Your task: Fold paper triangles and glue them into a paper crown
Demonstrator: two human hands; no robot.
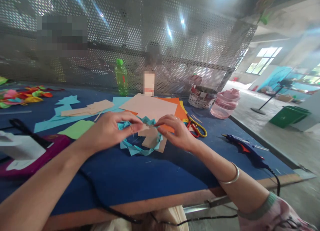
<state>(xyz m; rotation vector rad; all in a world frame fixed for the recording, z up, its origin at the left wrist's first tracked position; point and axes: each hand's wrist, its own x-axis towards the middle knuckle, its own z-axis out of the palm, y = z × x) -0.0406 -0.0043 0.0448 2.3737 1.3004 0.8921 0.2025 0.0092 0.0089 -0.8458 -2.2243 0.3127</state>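
Observation:
My left hand [113, 128] and my right hand [176, 131] meet above a ring of folded teal paper [136, 150] on the blue tabletop [115, 177]. Left fingertips pinch the ring's upper edge. My right fingertips pinch a small beige paper piece [147, 130] set inside the ring, close to my left hand. More beige paper [151, 141] lies within and under the ring. Just beyond my hands are a pale pink sheet [148, 108] and an orange sheet [175, 106]. Red-and-yellow-handled scissors [196, 128] lie right of my right hand.
A blue glue gun [243, 147] lies at the table's right edge, its black cord [276, 181] hanging over. Teal and green paper cutouts [76, 128], bright paper flowers [25, 96], a green bottle [121, 78], and a woven basket [202, 97] surround the work. A perforated metal screen [125, 31] stands behind.

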